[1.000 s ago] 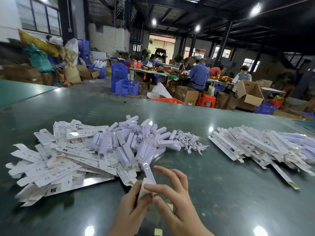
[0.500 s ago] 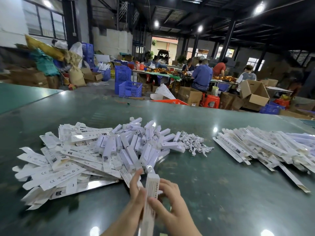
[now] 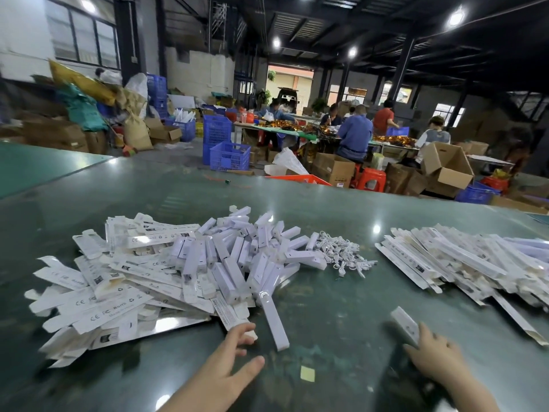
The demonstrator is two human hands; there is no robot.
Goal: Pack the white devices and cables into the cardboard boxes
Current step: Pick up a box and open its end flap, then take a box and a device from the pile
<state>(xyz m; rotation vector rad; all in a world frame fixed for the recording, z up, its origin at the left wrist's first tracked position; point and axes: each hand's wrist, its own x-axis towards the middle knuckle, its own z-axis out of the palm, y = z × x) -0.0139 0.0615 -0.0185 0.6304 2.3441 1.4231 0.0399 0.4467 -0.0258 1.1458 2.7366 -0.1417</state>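
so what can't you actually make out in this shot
Head view only:
- The box at the right hand: motion blur, and the fingers cover its near end, so the grip is unclear.
- Print on the flat boxes: mostly too small.
- Cables: tangled, uncountable.
- Packed boxes: cut by the right edge.

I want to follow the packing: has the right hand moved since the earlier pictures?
Yes. The right hand, holding a slim white box, has moved right, away from the device pile toward the pile of packed boxes.
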